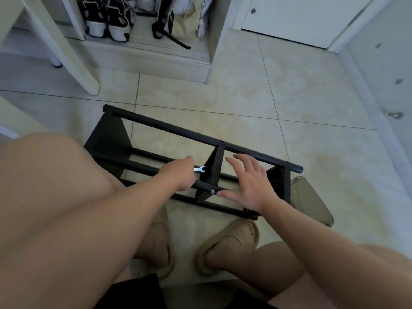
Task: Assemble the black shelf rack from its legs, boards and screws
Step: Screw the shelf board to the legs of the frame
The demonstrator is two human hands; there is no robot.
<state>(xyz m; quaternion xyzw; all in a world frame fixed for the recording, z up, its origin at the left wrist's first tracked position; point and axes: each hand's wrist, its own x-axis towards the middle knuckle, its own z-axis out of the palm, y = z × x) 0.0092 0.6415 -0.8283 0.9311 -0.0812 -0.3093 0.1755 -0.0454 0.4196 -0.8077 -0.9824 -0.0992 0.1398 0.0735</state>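
Note:
The black shelf rack (178,128) lies on its side on the tiled floor in front of my feet, with long black tubes running left to right and black boards between them. My left hand (180,172) grips a small silver wrench (200,169) whose open jaw points right, just above the near tube. A silver screw head (213,192) shows on the near tube where the middle board meets it. My right hand (247,179) rests on the rack with fingers spread, its thumb lying on the near tube beside that screw.
My knees and two beige slippers (227,244) are close under the rack. A beige cushion (310,199) lies at the rack's right end. Behind stand a white cabinet with sneakers (107,21) and a bag (182,21), a white table leg (66,47) at left, and white doors at right.

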